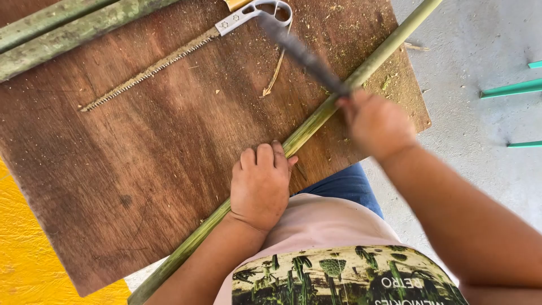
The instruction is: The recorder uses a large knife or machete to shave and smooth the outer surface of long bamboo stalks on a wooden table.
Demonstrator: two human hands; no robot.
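Your left hand (259, 183) clamps the green stalk (316, 118); right hand (375, 121) grips a motion-blurred knife (302, 53); saw (169, 59) handle cut off.

Board (141, 164) matt scuffed wood; stalk (316, 121) smooth green bamboo; blade (305, 56) blurred, probably metal.

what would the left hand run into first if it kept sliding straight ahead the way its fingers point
The left hand grips the long green bamboo stalk with its fingers pointing up across the wooden board. Straight ahead lies bare board, then probably the loose bamboo sliver, then the saw's handle.
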